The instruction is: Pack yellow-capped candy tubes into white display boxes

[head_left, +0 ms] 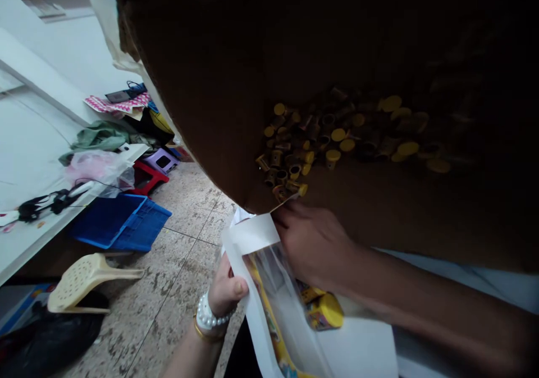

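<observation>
My left hand (227,288), with a pearl bracelet at the wrist, grips the edge of a white windowed package (257,233). Something yellow and colourful shows behind its clear window. My right hand (311,237) reaches over the package to the lower lip of a large cardboard box (202,114). Its fingers are in shadow, and what they hold, if anything, is hidden. Many small yellow-lidded tubs (338,135) lie inside the dark box. Below my right forearm, a larger yellow-lidded tub (328,312) rests beside the package.
A white shelf (54,221) with bags and cloth runs along the left wall. A blue crate (143,221), a red stool (147,178), a purple stool (162,160) and a cream stool (80,279) stand on the speckled floor (193,271). A black bag (63,338) lies lower left.
</observation>
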Tool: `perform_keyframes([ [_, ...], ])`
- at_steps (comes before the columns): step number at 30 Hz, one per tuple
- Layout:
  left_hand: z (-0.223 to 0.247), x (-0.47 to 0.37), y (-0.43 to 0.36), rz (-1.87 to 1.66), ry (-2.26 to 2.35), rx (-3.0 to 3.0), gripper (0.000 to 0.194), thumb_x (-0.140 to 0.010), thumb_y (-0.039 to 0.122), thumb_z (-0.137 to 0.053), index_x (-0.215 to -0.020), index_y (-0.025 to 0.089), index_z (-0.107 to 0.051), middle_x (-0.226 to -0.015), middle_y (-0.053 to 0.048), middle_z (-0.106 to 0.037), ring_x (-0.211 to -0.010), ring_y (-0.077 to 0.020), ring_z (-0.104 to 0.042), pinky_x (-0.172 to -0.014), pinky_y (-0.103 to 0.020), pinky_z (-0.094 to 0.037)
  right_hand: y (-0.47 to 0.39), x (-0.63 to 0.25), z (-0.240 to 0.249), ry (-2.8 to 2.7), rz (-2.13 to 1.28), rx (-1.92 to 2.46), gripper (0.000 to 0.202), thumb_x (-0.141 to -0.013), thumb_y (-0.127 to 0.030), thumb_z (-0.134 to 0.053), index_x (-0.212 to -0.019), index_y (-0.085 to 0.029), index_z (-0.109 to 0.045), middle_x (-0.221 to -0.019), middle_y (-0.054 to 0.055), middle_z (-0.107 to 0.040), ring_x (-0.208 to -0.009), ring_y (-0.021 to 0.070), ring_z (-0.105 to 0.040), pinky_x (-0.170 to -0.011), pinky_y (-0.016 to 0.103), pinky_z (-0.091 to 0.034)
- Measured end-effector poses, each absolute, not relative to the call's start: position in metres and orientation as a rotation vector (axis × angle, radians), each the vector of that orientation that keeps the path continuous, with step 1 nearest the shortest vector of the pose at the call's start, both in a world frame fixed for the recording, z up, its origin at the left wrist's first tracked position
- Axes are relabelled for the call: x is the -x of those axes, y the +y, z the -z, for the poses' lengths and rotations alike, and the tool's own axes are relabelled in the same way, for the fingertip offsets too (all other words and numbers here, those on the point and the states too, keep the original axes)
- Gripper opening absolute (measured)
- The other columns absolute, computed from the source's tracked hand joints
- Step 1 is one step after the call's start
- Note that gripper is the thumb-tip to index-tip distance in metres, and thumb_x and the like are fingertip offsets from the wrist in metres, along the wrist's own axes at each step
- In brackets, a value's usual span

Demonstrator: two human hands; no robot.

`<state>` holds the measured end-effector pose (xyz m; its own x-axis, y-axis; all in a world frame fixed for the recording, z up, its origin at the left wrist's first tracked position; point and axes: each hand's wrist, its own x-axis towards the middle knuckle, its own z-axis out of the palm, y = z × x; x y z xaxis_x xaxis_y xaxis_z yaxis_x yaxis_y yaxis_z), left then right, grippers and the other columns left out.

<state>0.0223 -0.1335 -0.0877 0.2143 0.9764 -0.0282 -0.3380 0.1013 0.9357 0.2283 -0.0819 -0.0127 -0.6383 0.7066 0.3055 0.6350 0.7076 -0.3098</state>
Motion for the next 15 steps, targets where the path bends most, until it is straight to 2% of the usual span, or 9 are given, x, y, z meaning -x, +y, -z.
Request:
perform_keyframes([
  [4,0.092,-0.021,-0.135,-1.191,0.858,-1.052,0.053,-0.063,0.054,-0.089,-0.101,0.019,-0.074,-0.071,-0.002,-0.072,-0.057,-0.0168,-0.068,-0.055,-0.022,-0.055,-0.082,-0.224,0.018,-2.559,-0.351,1.21,0.028,-0.094,-0.038,-0.061,-0.106,-0.017,-0.074,-0.103,0.011,-0.076,-0.099,0.0285,-0.069,-0.081,0.038,-0.051],
  [7,0.089,-0.02,-0.132,-1.167,0.802,-0.975,0.046,-0.062,0.046,-0.091,-0.096,0.02,-0.074,-0.069,-0.001,-0.072,-0.055,-0.0153,-0.067,-0.055,-0.022,-0.056,-0.079,-0.227,0.018,-2.456,-0.417,1.312,0.029,-0.092,-0.041,-0.062,-0.103,-0.017,-0.075,-0.1,0.008,-0.077,-0.094,0.0261,-0.071,-0.079,0.036,-0.051],
  [9,0.088,-0.019,-0.132,-1.166,0.766,-0.908,0.043,-0.062,0.041,-0.092,-0.095,0.021,-0.075,-0.065,0.0,-0.071,-0.052,-0.0149,-0.066,-0.056,-0.023,-0.056,-0.08,-0.228,0.018,-2.411,-0.328,1.306,0.028,-0.091,-0.04,-0.061,-0.099,-0.017,-0.076,-0.097,0.008,-0.076,-0.096,0.0258,-0.069,-0.078,0.036,-0.05],
  [11,0.086,-0.018,-0.135,-1.165,0.746,-0.859,0.043,-0.06,0.039,-0.092,-0.094,0.021,-0.075,-0.063,0.0,-0.071,-0.056,-0.0181,-0.068,-0.063,-0.028,-0.06,-0.082,-0.229,0.018,-2.391,-0.131,1.246,0.027,-0.092,-0.038,-0.06,-0.089,-0.016,-0.077,-0.094,0.008,-0.074,-0.099,0.0273,-0.067,-0.076,0.036,-0.049],
  [13,0.085,-0.016,-0.142,-1.15,0.734,-0.82,0.044,-0.056,0.037,-0.092,-0.093,0.019,-0.075,-0.069,-0.003,-0.074,-0.068,-0.0248,-0.073,-0.073,-0.035,-0.062,-0.084,-0.231,0.017,-2.363,0.032,1.161,0.029,-0.092,-0.037,-0.06,-0.081,-0.016,-0.076,-0.089,0.009,-0.072,-0.095,0.0271,-0.066,-0.074,0.036,-0.049],
  [15,0.085,-0.011,-0.152,-1.155,0.723,-0.753,0.045,-0.052,0.034,-0.093,-0.09,0.017,-0.076,-0.075,-0.006,-0.076,-0.077,-0.03,-0.075,-0.077,-0.039,-0.062,-0.083,-0.236,0.015,-2.302,0.072,1.065,0.029,-0.094,-0.038,-0.059,-0.085,-0.016,-0.076,-0.086,0.007,-0.071,-0.087,0.0238,-0.066,-0.074,0.035,-0.05],
])
